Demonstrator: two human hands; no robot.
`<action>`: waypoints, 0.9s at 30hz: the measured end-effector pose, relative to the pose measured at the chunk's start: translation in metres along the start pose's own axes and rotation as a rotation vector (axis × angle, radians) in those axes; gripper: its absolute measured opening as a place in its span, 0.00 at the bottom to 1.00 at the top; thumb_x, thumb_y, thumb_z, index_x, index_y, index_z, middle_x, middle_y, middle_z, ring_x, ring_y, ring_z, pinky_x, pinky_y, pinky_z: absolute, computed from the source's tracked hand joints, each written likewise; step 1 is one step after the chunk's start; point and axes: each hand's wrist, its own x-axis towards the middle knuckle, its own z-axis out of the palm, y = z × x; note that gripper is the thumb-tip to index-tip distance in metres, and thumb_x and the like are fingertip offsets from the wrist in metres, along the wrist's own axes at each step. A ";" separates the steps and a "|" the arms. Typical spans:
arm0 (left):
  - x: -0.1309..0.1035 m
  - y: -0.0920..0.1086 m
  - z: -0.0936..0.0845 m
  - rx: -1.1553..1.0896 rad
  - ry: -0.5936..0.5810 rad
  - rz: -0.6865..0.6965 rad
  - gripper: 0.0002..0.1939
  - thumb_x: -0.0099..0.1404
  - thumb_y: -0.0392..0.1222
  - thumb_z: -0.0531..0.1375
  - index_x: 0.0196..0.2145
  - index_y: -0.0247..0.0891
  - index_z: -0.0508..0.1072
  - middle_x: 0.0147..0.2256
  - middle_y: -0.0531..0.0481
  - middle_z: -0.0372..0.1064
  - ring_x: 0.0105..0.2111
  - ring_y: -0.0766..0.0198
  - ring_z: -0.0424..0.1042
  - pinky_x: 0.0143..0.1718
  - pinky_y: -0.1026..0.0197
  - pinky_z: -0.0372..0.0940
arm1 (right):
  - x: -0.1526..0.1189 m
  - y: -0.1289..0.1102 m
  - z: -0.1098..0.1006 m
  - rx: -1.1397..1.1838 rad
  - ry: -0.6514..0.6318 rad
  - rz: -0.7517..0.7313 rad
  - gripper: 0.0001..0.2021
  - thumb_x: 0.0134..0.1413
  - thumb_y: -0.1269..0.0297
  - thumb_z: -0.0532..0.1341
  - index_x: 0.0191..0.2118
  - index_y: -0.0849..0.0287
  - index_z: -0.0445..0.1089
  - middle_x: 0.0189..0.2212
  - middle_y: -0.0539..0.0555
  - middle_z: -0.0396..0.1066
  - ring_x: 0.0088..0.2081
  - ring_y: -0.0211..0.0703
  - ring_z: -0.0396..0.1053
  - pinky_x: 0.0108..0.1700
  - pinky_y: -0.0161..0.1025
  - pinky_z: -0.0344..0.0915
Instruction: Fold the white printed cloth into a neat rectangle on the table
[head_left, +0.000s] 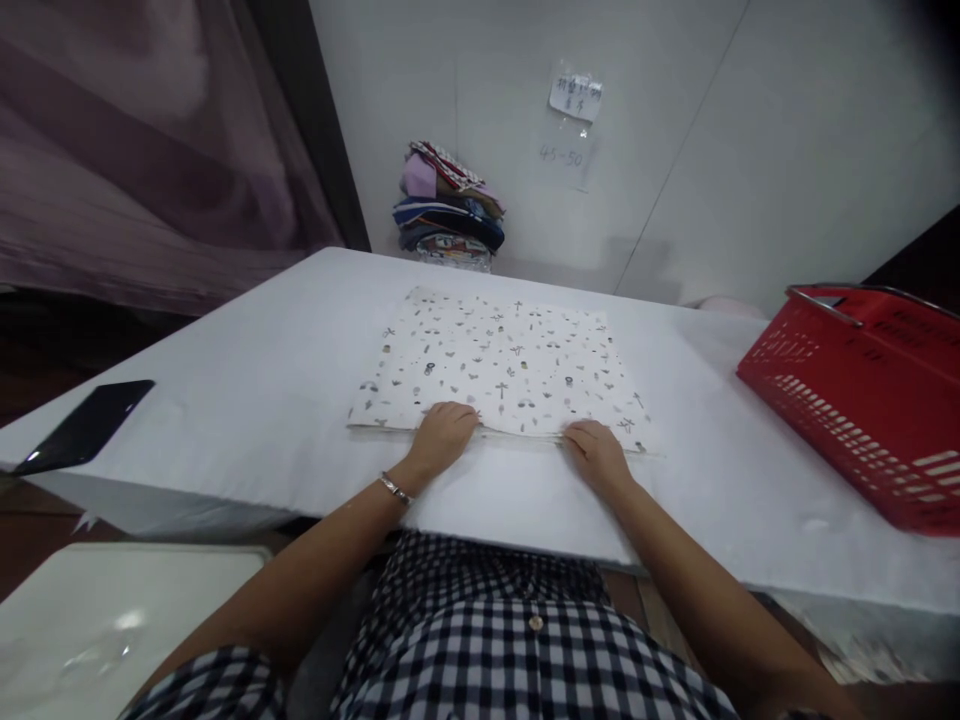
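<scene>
A white cloth [502,365] with small printed figures lies folded on the white-covered table [262,340]. My left hand [448,428], with a bracelet at the wrist, has its fingers closed on the cloth's near edge, left of the middle. Further right along that same edge, my right hand [596,448] also has its fingers closed on the cloth. The fingertips of both hands are partly hidden at the fold. Between the hands the near edge is slightly uneven.
A red basket [862,400] stands at the right. The black phone-like object [86,425] lies at the left corner. Folded fabrics [450,210] are stacked beyond the far edge by the wall. A pale lid or stool [127,620] is below at left.
</scene>
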 end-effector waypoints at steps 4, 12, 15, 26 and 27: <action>0.004 0.001 -0.002 0.035 0.000 -0.006 0.08 0.66 0.32 0.54 0.34 0.37 0.73 0.37 0.47 0.73 0.38 0.60 0.68 0.40 0.56 0.61 | 0.006 -0.001 -0.001 -0.032 -0.009 0.016 0.10 0.62 0.68 0.55 0.38 0.58 0.75 0.38 0.57 0.75 0.40 0.47 0.69 0.42 0.44 0.65; 0.001 0.004 -0.003 0.054 -0.098 0.038 0.08 0.64 0.30 0.54 0.32 0.36 0.72 0.35 0.46 0.72 0.36 0.59 0.67 0.38 0.55 0.61 | 0.003 0.001 0.003 -0.049 -0.086 -0.024 0.11 0.61 0.68 0.55 0.39 0.57 0.76 0.40 0.57 0.75 0.41 0.48 0.69 0.42 0.45 0.65; 0.002 0.005 -0.003 0.043 -0.102 0.030 0.10 0.64 0.29 0.52 0.32 0.36 0.72 0.35 0.45 0.72 0.36 0.58 0.67 0.38 0.54 0.61 | 0.002 0.000 0.002 -0.031 -0.090 -0.022 0.12 0.62 0.68 0.54 0.40 0.57 0.75 0.40 0.58 0.74 0.42 0.49 0.68 0.42 0.46 0.65; -0.002 0.006 -0.006 -0.032 -0.117 -0.002 0.09 0.66 0.32 0.52 0.34 0.37 0.72 0.35 0.46 0.71 0.38 0.58 0.66 0.41 0.54 0.60 | 0.000 -0.004 -0.003 0.029 -0.066 -0.031 0.11 0.61 0.67 0.55 0.41 0.57 0.74 0.42 0.59 0.73 0.44 0.50 0.68 0.44 0.47 0.66; -0.002 0.006 -0.006 -0.040 -0.115 -0.006 0.09 0.66 0.34 0.52 0.35 0.37 0.72 0.36 0.46 0.71 0.39 0.58 0.66 0.41 0.54 0.60 | 0.000 -0.003 -0.003 0.040 -0.057 -0.028 0.11 0.61 0.68 0.55 0.41 0.57 0.75 0.42 0.59 0.73 0.44 0.50 0.68 0.44 0.48 0.66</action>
